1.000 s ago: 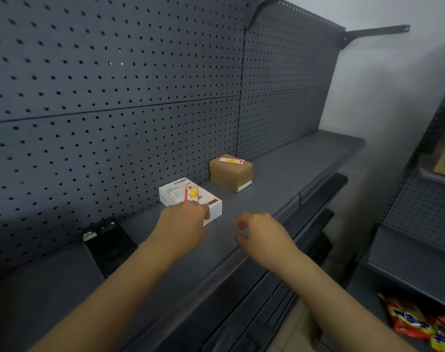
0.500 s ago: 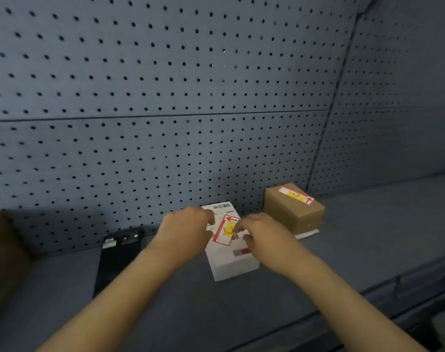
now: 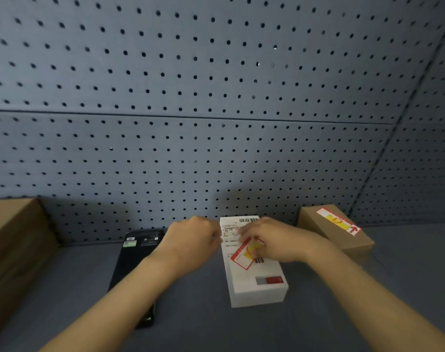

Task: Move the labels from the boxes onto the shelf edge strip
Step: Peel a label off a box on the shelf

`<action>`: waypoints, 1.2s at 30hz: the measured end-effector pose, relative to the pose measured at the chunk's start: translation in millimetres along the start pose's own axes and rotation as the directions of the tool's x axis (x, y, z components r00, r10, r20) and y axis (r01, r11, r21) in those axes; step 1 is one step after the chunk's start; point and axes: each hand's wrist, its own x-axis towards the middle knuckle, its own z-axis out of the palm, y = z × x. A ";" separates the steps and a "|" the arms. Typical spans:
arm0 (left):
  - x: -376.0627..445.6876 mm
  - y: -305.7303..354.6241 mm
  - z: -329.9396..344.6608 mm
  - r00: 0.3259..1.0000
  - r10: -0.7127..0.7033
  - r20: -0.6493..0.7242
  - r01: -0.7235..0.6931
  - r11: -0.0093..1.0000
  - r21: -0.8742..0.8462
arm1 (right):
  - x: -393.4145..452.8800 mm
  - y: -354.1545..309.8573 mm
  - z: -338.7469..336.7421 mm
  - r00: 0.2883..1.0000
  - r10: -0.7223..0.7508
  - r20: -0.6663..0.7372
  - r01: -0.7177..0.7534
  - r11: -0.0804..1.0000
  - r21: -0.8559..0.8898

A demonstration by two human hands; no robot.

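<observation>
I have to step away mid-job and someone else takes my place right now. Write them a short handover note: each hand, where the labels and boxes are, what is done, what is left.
Left hand: fingers curled against the left edge of the white box, steadying it.
Right hand: on the box top, pinching the red and yellow label, which looks partly lifted and tilted.
Brown box: to the right against the pegboard, its label flat on top.
Done: no label seen moved off a box; the shelf edge strip is out of view.
Left: finish peeling this label, stick it on the strip, then do the brown box's.
</observation>
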 end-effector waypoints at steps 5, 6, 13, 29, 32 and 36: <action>1.4 -0.6 0.2 1.000 0.016 0.022 -0.016 1.000 -0.009 | 8.8 7.9 -6.9 0.999 -0.044 0.001 0.044 0.999 0.025; 1.0 -0.4 -0.2 0.999 0.022 0.023 -0.021 1.000 -0.013 | 10.1 8.3 -8.2 0.999 -0.047 0.009 0.047 0.999 0.025; -19.2 -7.6 -7.5 1.000 0.005 -0.006 -0.006 0.999 -0.046 | 15.9 11.4 -12.1 0.998 -0.009 0.069 0.001 0.995 0.103; -106.1 -24.0 -24.4 0.929 -0.345 -0.136 0.356 0.932 0.070 | 18.5 -39.8 -20.6 0.998 -0.056 0.003 0.056 0.997 0.050; -135.8 -27.1 -31.8 0.896 -0.415 -0.158 0.432 0.896 0.100 | 16.3 -93.3 -11.8 0.976 -0.217 -0.021 0.218 0.969 0.116; -188.2 -38.8 -45.2 0.837 -0.512 -0.195 0.540 0.829 0.143 | 11.2 -167.8 4.8 0.913 -0.405 -0.037 0.405 0.898 0.172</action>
